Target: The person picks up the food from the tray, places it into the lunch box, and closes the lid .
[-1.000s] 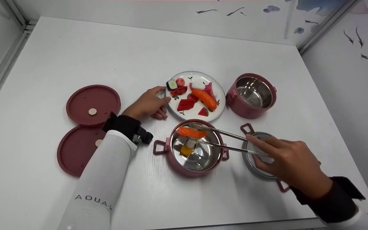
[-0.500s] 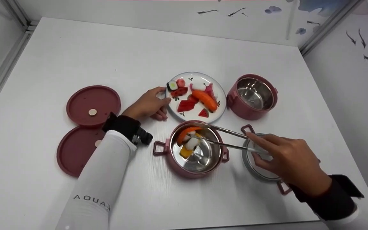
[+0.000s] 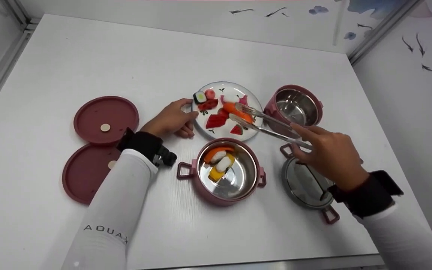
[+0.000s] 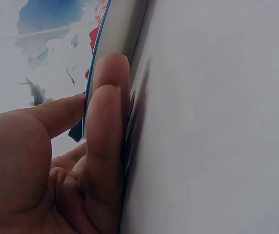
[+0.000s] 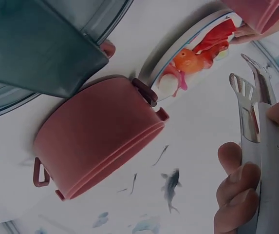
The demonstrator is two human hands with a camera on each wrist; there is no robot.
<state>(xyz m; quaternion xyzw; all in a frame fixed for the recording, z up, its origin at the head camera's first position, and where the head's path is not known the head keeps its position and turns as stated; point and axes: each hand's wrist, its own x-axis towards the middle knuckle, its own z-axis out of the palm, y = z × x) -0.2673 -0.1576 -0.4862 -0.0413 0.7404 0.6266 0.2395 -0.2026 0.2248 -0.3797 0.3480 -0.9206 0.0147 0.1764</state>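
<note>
My right hand [image 3: 330,157] holds metal tongs [image 3: 272,129] with pale handles. In the head view the spread tong tips are over the orange shrimp-like piece [image 3: 238,111] on the white plate [image 3: 221,134]; contact cannot be told. My left hand [image 3: 174,120] holds the plate's left rim, and the left wrist view shows its fingers [image 4: 105,122] against the edge. Around the orange piece lie a sushi roll [image 3: 200,97], red slices [image 3: 216,120] and a small watermelon wedge [image 3: 236,129]. Just in front, a pink pot [image 3: 225,200] contains orange-topped [image 3: 214,153] and yellow-topped [image 3: 221,168] sushi pieces.
A second pink pot [image 3: 294,107] stands right of the plate. Below my right hand lies a grey-green lidded container [image 3: 304,185] with dark red handles. Two dark red lids [image 3: 107,112] overlap on the left, by my left forearm. White walls bound the table.
The tongs let go of the orange-topped sushi in the front pot. My right hand then moved up and away with the tongs to the plate. The left hand stays at the rim.
</note>
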